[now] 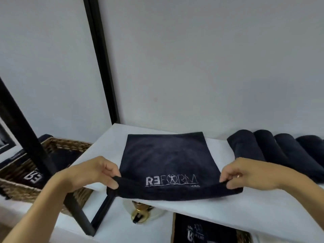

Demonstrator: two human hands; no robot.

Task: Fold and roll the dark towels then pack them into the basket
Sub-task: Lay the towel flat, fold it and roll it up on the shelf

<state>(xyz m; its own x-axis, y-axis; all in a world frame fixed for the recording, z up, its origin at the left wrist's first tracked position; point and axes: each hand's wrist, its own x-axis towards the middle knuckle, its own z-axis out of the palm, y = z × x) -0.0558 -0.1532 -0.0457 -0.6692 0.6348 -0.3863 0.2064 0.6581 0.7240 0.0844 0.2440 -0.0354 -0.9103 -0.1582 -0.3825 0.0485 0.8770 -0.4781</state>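
Both hands were clamped on the near hem of one dark towel (166, 155). The left hand (98, 172) pinched one corner between thumb and curled fingers, and the right hand (249, 174) did the same at the other. The two were well apart, with the hem sagging a little between them. The rest of the towel lay flat on the white shelf (228, 213), stretching away from the knuckles, its stitched logo (171, 180) just beyond the pinched hem.

To my eye this was the start of a fold or a roll. It would go best if both corners travelled together, level and away from the wrists, so the hem landed square — a lag on either side would skew it. Keeping the hem taut would take out the sag. The cloth looked soft and thick, likely to bunch if hurried.

Counting, there was one towel flat in hand. Four rolled towels (249, 148) lay side by side past the right hand, the last cut off by the edge of view. One wicker basket (21, 188) sat outside the left hand and lower, with at least one dark towel inside — how many more I could not tell. Below the right forearm, more dark cloth (201, 230) with pale print showed, too cropped to count.
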